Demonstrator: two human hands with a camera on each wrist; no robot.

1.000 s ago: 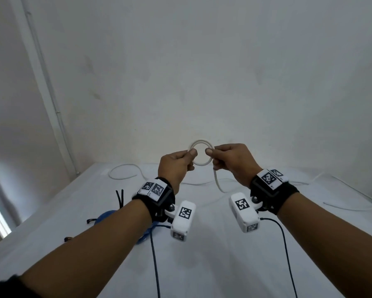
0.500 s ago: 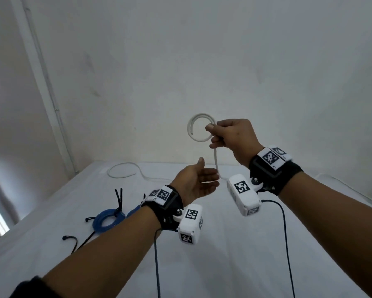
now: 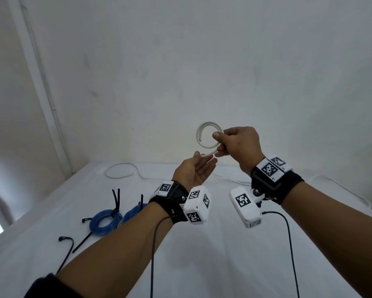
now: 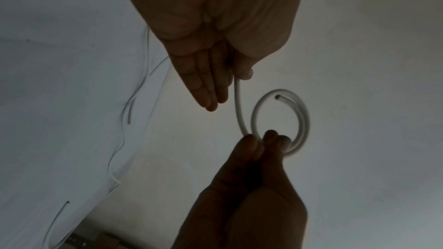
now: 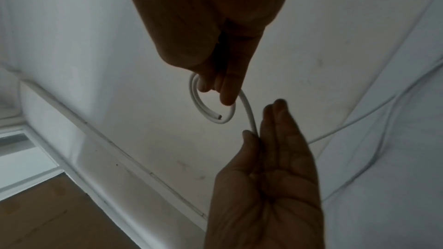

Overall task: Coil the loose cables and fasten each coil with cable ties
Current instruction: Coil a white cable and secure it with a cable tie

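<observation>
A white cable is curled into a small loop (image 3: 208, 124) in the air over the white table (image 3: 213, 261). My right hand (image 3: 218, 140) pinches the loop at its right side, thumb on top. My left hand (image 3: 202, 160) is just below, palm up with straight fingers, and its thumb pinches the cable's running length against the forefinger. In the left wrist view the loop (image 4: 304, 116) shows a cut end inside, the right hand (image 4: 261, 139) at its bottom. In the right wrist view the loop (image 5: 194, 94) hangs from my right fingertips (image 5: 223, 90); the left hand (image 5: 258, 126) holds the strand beside it.
The rest of the white cable (image 3: 120, 171) lies loose along the table's far edge and off to the right (image 3: 342, 190). Two tied blue coils (image 3: 105, 220) (image 3: 135, 211) lie at the left with black cable ties (image 3: 116, 198); loose ties (image 3: 67, 244) lie nearer. A wall stands close behind.
My left hand let go of the loop, dropped open, then rose to take the cable below the loop. My right hand lifted the loop higher and kept hold of it.
</observation>
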